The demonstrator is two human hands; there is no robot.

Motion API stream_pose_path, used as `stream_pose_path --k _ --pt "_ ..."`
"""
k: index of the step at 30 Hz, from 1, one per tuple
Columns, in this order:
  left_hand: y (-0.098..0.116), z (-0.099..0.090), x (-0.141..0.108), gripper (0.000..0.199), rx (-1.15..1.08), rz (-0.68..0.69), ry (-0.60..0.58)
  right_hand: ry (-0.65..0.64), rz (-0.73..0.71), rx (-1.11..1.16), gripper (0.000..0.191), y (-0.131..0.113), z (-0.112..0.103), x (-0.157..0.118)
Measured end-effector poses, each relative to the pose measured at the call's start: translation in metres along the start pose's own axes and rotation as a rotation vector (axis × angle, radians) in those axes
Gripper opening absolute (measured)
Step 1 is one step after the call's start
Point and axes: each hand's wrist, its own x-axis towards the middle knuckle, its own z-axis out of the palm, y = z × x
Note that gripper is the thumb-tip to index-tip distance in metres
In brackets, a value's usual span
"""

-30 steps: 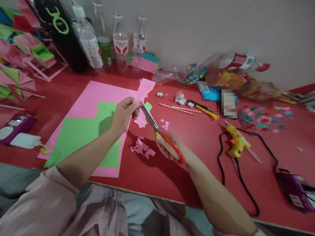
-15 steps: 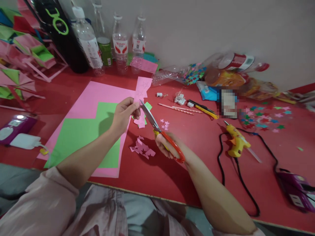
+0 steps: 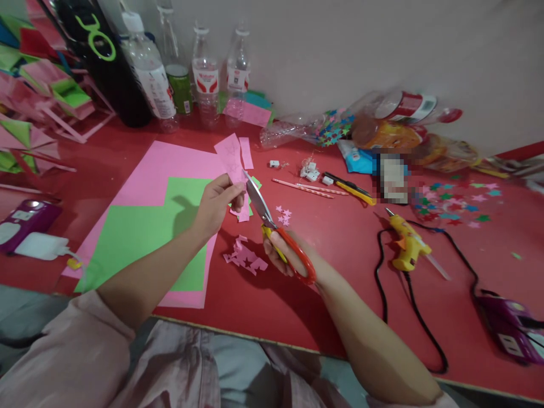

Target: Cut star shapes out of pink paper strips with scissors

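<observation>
My left hand [image 3: 219,205] pinches a small pink paper piece [image 3: 230,154] with faint lines drawn on it. My right hand [image 3: 283,252] is closed round the orange and yellow handles of the scissors [image 3: 293,255], whose blade tips touch the paper's right edge beside my left fingers. Just right of the held piece a narrow pink strip [image 3: 246,153] shows. Below my left hand, pink and green paper bits lie on the table, partly hidden. Pink scraps with star-shaped holes [image 3: 246,258] rest nearer me, and small pink stars [image 3: 283,216] lie right of the blades.
Green [image 3: 140,243] and pink sheets [image 3: 148,170] lie under my left forearm. Upright bottles [image 3: 206,85] and a black flask [image 3: 106,73] stand at the back left. A yellow glue gun [image 3: 408,241] with a black cable is at the right, near a purple box [image 3: 510,328].
The held pink paper has tilted to the left, and a narrow strip now shows apart from it on the right. The scissor blades look more closed. My right hand has shifted slightly left.
</observation>
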Motion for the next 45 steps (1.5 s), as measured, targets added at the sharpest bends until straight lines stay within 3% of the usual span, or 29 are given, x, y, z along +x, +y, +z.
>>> stream_pose_path --k 7,14,45 --pt "-0.001 0.0012 -0.0008 0.015 -0.032 -0.014 -0.016 0.001 0.001 -0.035 0.056 -0.0013 0.003 -0.0008" --pt "-0.0008 0.0005 -0.0005 0.015 -0.025 -0.018 -0.011 0.081 -0.017 -0.035 0.057 -0.0006 0.0067 -0.0024" --pt "0.0042 0.0005 -0.0009 0.015 0.014 -0.05 -0.028 0.048 0.021 -0.16 0.054 -0.0054 -0.0013 -0.0022"
